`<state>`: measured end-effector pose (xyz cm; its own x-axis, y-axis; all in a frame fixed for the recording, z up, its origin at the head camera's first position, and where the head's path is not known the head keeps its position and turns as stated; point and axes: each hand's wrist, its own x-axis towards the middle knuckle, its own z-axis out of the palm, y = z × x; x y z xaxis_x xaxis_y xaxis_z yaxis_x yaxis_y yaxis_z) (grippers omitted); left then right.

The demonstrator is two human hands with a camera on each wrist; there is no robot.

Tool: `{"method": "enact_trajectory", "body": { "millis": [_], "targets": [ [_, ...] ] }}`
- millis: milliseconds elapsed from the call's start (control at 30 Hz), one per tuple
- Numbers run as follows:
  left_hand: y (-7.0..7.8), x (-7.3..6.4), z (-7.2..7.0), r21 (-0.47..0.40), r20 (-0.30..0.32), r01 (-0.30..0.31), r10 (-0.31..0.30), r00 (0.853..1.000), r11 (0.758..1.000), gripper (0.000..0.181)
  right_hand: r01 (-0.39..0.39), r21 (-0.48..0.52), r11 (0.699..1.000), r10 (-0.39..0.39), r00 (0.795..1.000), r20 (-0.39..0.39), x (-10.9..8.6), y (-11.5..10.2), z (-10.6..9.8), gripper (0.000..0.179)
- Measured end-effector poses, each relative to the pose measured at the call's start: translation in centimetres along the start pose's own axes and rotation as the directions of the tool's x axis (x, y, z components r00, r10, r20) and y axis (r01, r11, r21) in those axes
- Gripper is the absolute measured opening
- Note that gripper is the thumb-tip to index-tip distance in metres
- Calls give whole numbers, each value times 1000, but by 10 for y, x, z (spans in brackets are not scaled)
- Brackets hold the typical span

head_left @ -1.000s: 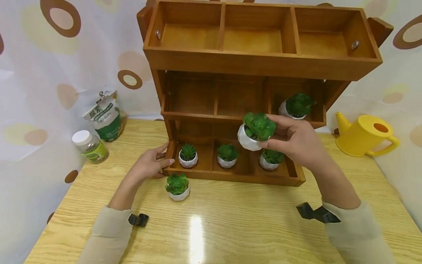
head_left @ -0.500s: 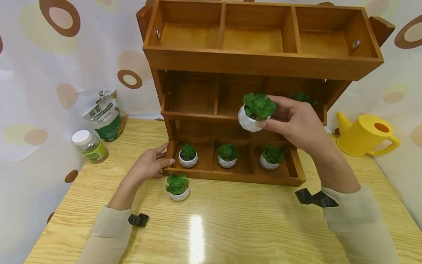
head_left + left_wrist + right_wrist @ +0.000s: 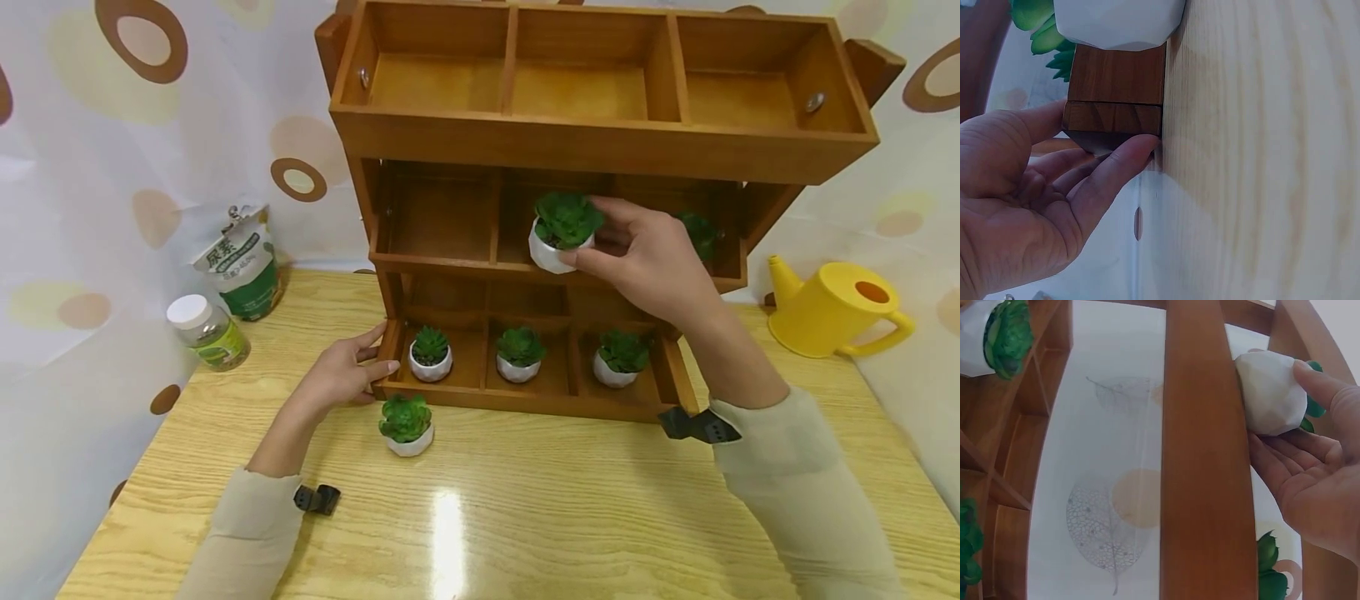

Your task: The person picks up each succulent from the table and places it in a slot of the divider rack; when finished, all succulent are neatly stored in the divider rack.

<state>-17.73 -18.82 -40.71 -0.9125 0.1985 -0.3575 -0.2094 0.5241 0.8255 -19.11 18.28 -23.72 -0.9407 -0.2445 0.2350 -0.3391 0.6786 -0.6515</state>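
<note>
A potted succulent in a white faceted pot is held by my right hand, thumb and fingers on opposite sides of the pot. It is at the front of the middle tier's centre compartment; in the right wrist view its white pot is right beside the wooden front rail. My left hand grips the bottom left corner of the brown wooden plant shelf. In the left wrist view the fingers lie along the shelf's end block.
Three potted succulents, one of them a centre plant, sit in the bottom tier. Another succulent is partly hidden in the middle tier's right compartment. One more stands on the table before the shelf. A jar, a pouch and a yellow watering can flank it.
My right hand has raised the potted succulent from before the lower tier to the middle tier, then moved it slightly left and inward. My left hand keeps its grip on the shelf corner.
</note>
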Motion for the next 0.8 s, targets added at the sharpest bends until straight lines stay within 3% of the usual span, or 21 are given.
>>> {"method": "enact_trajectory", "body": {
  "millis": [400,800],
  "targets": [
    [1,-2,-1,-2,4,-9,9,1000,1000,74,16,-38,999,-17,1000,-19,8,3,7,67],
    [0,-1,-1,-5,4,-8,8,1000,1000,74,66,-238,969,-56,997,47,14,-4,17,66]
  ]
}}
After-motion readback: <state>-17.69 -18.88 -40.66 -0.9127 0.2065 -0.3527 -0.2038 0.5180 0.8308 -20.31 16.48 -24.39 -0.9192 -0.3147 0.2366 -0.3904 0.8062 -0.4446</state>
